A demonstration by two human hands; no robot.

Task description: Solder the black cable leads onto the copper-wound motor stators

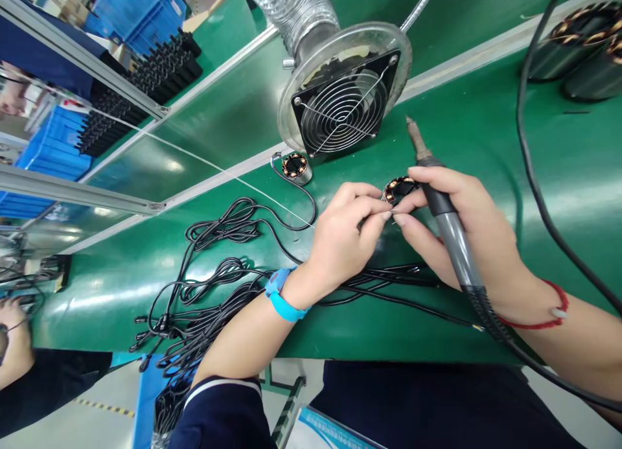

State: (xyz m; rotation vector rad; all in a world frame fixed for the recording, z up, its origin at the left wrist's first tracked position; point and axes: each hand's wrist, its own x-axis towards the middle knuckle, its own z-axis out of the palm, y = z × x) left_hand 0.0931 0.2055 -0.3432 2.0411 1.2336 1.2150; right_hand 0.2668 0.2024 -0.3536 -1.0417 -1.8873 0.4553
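Note:
My left hand (343, 235), with a blue wristband, pinches its fingertips together on a thin wire at a small copper-wound stator (399, 188) lying on the green table (233, 112). My right hand (461, 232), with a red cord at the wrist, grips a grey soldering iron (440, 206) whose tip points up and away. Its thumb and forefinger also meet the left fingertips at the stator. A thin strand of solder wire (253, 184) stretches from the left toward my left hand.
A fume-extraction fan (344, 105) on a silver duct stands just behind the stator. A second stator (295, 166) lies left of it. Black cables (208, 293) pile at the near-left edge. More stators (583, 41) stand far right. Another person's hand (12, 326) shows at left.

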